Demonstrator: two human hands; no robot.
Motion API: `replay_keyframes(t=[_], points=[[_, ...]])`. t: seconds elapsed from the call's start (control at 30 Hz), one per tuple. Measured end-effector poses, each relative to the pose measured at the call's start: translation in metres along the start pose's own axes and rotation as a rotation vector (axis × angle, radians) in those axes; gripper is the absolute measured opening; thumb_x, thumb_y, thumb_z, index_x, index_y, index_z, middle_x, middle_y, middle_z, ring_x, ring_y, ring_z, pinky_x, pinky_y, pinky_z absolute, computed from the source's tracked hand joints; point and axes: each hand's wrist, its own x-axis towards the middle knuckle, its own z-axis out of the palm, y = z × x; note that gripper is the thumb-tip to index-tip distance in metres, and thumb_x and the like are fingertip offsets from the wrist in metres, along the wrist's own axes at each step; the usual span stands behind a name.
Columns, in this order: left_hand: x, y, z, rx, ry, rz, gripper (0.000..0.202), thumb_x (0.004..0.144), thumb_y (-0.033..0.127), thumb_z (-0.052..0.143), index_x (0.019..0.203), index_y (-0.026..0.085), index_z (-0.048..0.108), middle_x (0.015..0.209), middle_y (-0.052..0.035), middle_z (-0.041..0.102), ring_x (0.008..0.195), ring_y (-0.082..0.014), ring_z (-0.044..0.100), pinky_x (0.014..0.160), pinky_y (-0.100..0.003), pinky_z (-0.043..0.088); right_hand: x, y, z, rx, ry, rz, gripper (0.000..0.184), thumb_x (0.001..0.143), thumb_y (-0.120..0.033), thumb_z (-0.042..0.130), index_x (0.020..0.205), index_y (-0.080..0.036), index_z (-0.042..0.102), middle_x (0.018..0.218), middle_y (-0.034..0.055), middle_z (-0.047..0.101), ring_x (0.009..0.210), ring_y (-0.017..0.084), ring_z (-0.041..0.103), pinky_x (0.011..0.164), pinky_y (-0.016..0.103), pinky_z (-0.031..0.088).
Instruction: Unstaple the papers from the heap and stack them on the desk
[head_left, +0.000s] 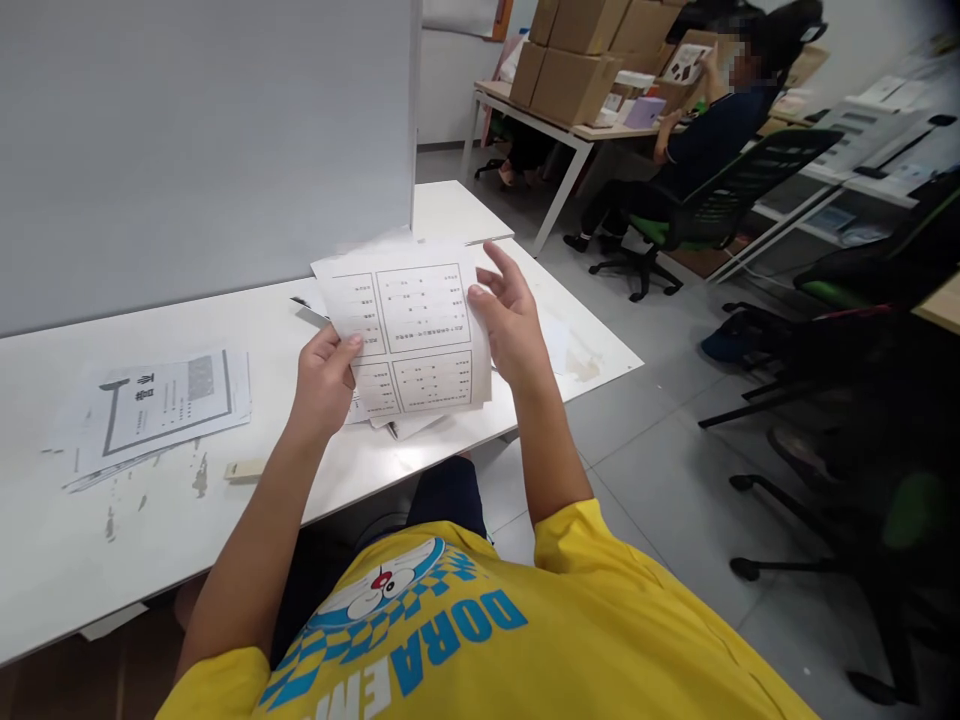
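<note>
Printed paper sheets (427, 340), with boxed forms on the top one, are held up over the white table. My left hand (328, 380) pinches their left edge, thumb on top and fingers curled behind. At the right edge is my right hand (514, 320), its fingers stretched out and apart and its thumb tip against the margin. More papers lie partly hidden beneath the held sheets, with a small dark item (392, 430) poking out near the table's front edge.
A pile of printed papers (165, 410) lies on the white table (45, 560) at left, near a small cream-coloured block (244, 471). A grey partition (202, 150) rises behind. Beyond are cardboard boxes (570, 80), a seated person (709, 135) and office chairs (757, 190).
</note>
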Motion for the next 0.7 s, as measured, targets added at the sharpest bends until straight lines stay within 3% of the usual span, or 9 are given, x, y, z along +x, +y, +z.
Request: replay_keyframes(t=[0.17, 0.37, 0.53, 0.6, 0.7], points=[[-0.003, 0.005, -0.012, -0.073, 0.13, -0.001, 0.023, 0.079, 0.029, 0.064, 0.099, 0.021, 0.071, 0.105, -0.0059, 0.074, 0.112, -0.0272, 0.066, 0.093, -0.042, 0.057, -0.027, -0.004, 0.026, 0.148, -0.213, 0.153, 0.054, 0.088, -0.058, 0.062, 0.133, -0.029, 0.056, 0.124, 0.0069, 0.067, 0.123, 0.028, 0.06, 0.103, 0.048, 0.052], [-0.018, 0.006, -0.024, 0.067, 0.227, -0.104, 0.019, 0.081, 0.033, 0.062, 0.092, 0.02, 0.07, 0.094, -0.0052, 0.072, 0.096, -0.0239, 0.068, 0.081, -0.035, 0.056, -0.039, -0.001, 0.05, 0.263, -0.158, 0.268, 0.046, 0.076, -0.047, 0.077, 0.114, -0.025, 0.063, 0.115, 0.007, 0.072, 0.115, 0.029, 0.065, 0.101, 0.05, 0.053], [-0.029, 0.007, -0.042, 0.239, 0.251, -0.118, 0.018, 0.085, 0.036, 0.057, 0.085, 0.021, 0.066, 0.079, -0.0018, 0.066, 0.076, -0.0186, 0.061, 0.07, -0.031, 0.05, -0.052, 0.006, 0.065, 0.353, -0.148, 0.365, 0.043, 0.078, -0.051, 0.073, 0.111, -0.023, 0.067, 0.109, 0.0073, 0.074, 0.107, 0.027, 0.069, 0.096, 0.046, 0.055], [-0.032, 0.009, -0.052, 0.352, 0.244, -0.095, 0.02, 0.087, 0.037, 0.055, 0.081, 0.021, 0.064, 0.074, -0.0011, 0.062, 0.072, -0.0179, 0.057, 0.068, -0.031, 0.048, -0.06, 0.012, 0.067, 0.342, -0.219, 0.422, 0.043, 0.077, -0.053, 0.074, 0.106, -0.022, 0.07, 0.101, 0.0074, 0.075, 0.1, 0.026, 0.07, 0.091, 0.044, 0.057], [-0.035, 0.012, -0.067, 0.518, 0.138, -0.086, 0.025, 0.09, 0.043, 0.053, 0.081, 0.021, 0.063, 0.072, -0.0013, 0.059, 0.07, -0.0185, 0.054, 0.066, -0.032, 0.047, -0.071, 0.022, 0.067, 0.259, -0.434, 0.505, 0.038, 0.069, -0.043, 0.082, 0.097, -0.02, 0.072, 0.09, 0.0056, 0.074, 0.085, 0.022, 0.069, 0.075, 0.036, 0.058]])
